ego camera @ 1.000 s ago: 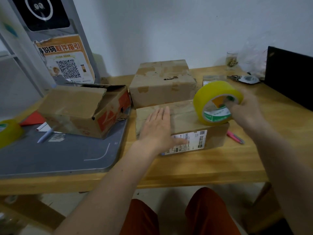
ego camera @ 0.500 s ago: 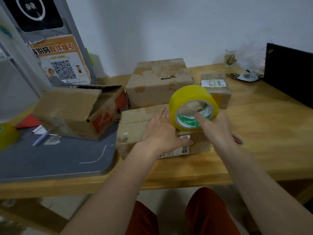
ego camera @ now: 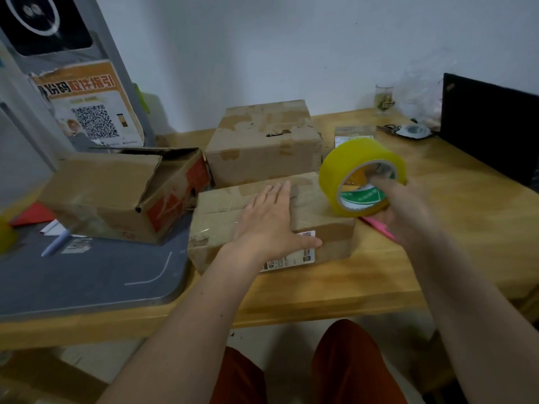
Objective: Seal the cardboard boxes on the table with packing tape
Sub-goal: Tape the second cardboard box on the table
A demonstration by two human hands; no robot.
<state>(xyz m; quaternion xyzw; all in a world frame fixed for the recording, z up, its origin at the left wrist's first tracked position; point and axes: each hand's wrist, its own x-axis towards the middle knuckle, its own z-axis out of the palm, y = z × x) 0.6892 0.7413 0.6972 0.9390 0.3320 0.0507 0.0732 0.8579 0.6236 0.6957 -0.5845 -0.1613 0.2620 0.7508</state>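
The left hand (ego camera: pixel 269 221) presses flat on the closed brown cardboard box (ego camera: pixel 271 220) nearest the table (ego camera: pixel 437 243) edge; the right hand (ego camera: pixel 405 208) grips the yellow packing-tape roll (ego camera: pixel 361 177) over the box's right end. Taping is probably underway; next, press the strip down and cut it.

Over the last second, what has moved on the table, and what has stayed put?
The right hand, gripping the tape roll throughout, swung it left over the front box, then back to the box's right end. The left hand stayed flat on that box; the other boxes did not move.
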